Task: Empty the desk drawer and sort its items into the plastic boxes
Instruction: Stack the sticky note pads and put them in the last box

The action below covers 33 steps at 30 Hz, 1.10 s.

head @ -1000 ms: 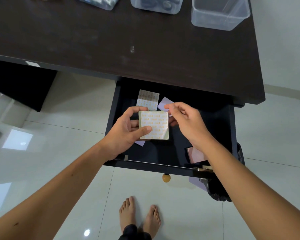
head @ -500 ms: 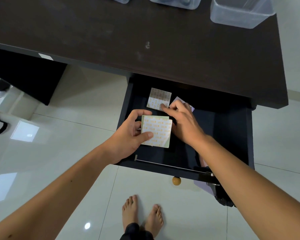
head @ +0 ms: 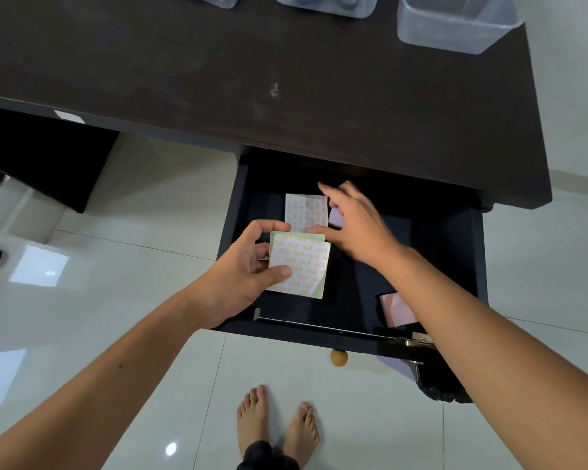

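A person's left hand (head: 241, 276) pinches a small stack of square paper sheets (head: 299, 264) printed with orange marks, thumb pressed on the top sheet and fingers (head: 269, 228) curled behind its upper edge, holding it just above the open drawer (head: 438, 252) of a dark desk (head: 218, 79). The right hand (head: 357, 225) is spread over the drawer floor, its fingers apart, thumb touching the near edge of another printed sheet (head: 302, 208) that lies flat toward the back; the forefinger reaches beyond that sheet's far corner, and whether the hand has any grip on it cannot be told. A pale lilac slip (head: 335, 217) shows just beside that sheet, partly under the palm. A pink pad (head: 396, 310) rests in the drawer's near right corner, half hidden by the right forearm. A round wooden knob (head: 338, 357) juts from the drawer front. At the far edge of the desk stand clear plastic boxes (head: 452, 25), the rightmost looking empty, the others cut off by the frame. Below lies a glossy white tile floor (head: 99, 266), where the person's bare feet (head: 275, 422) stand before the drawer.
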Each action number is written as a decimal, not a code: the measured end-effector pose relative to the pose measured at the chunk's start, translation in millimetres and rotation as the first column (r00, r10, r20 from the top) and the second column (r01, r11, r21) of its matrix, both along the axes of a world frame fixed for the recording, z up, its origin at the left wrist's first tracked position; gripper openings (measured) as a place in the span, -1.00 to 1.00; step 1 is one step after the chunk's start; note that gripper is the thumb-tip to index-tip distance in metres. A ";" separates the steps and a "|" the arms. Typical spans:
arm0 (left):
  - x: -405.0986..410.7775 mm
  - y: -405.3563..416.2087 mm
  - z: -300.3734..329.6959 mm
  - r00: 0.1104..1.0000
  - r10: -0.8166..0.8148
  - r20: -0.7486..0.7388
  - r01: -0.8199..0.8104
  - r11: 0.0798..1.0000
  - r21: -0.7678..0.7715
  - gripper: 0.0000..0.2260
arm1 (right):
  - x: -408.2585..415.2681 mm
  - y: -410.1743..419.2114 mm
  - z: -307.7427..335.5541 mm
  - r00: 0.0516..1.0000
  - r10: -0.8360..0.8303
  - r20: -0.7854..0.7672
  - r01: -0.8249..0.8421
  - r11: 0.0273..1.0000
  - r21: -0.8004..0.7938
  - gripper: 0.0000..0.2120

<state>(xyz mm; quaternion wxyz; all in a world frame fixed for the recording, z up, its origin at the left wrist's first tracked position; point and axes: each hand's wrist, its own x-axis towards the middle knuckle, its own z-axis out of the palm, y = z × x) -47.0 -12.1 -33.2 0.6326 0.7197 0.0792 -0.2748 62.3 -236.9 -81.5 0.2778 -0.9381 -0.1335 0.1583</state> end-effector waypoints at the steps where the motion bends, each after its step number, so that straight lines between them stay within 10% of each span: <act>1: 0.2 0.0 -0.4 1.000 -0.006 0.000 0.006 1.000 0.005 -0.49 | 1.2 1.9 -0.3 1.000 0.013 -0.019 -0.014 0.999 -0.051 -0.15; 19: 1.4 -1.6 -1.0 0.999 -0.042 -0.007 0.042 0.999 0.008 -0.48 | -17.3 -6.9 7.2 0.964 -0.222 -0.146 0.257 0.918 0.303 -0.40; 33: 12.4 -18.4 -6.3 0.999 0.043 -0.003 -0.043 0.998 -0.051 -0.50 | -73.6 -54.3 65.8 0.842 -0.178 -0.509 0.527 0.476 0.705 -0.46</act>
